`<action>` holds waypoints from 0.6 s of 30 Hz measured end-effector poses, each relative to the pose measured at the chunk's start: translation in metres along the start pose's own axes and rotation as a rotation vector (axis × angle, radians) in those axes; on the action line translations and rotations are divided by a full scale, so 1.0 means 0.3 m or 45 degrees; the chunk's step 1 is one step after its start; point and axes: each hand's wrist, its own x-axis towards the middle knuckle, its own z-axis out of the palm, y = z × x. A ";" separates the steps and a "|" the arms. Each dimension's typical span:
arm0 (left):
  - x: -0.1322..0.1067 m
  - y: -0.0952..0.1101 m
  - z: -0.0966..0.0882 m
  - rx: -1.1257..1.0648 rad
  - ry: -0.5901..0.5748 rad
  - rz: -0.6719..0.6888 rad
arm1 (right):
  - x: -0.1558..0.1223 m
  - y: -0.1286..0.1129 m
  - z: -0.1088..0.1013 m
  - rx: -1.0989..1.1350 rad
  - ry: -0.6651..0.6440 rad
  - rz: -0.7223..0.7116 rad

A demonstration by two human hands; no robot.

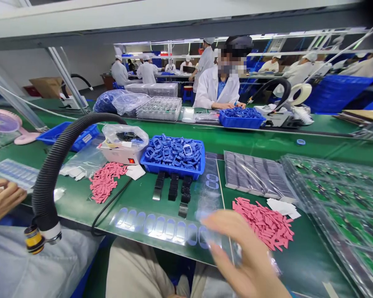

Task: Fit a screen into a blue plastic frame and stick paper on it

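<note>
My right hand is low in the middle, smeared by motion, fingers stretched out and apart over a clear film strip printed with oval shapes. Just right of it lies a heap of pink strips. My left hand shows at the far left edge, fingers curled together round something small that I cannot make out. Beyond the film stand three short rows of black parts and a blue tray heaped with blue plastic frames.
A black corrugated hose with a yellow nozzle hangs at the left. A second pink heap, a bagged white box, a wrapped grey tray and clear trays of green boards lie around. A person in a white coat works opposite.
</note>
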 end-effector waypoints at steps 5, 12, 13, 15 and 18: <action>-0.024 -0.132 -0.028 0.036 0.035 -0.008 | 0.021 0.133 0.190 -0.294 -0.373 0.212; -0.244 -0.041 0.368 -0.289 -0.242 -0.250 | 0.033 0.149 0.254 -0.395 -0.479 0.385; -0.323 -0.026 0.473 -0.373 -0.308 -0.322 | 0.035 0.147 0.252 -0.383 -0.486 0.411; -0.487 -0.010 0.673 -0.455 -0.431 -0.437 | 0.038 0.146 0.249 -0.351 -0.497 0.467; -0.671 -0.018 0.875 -0.469 -0.520 -0.511 | 0.036 0.149 0.239 -0.279 -0.489 0.524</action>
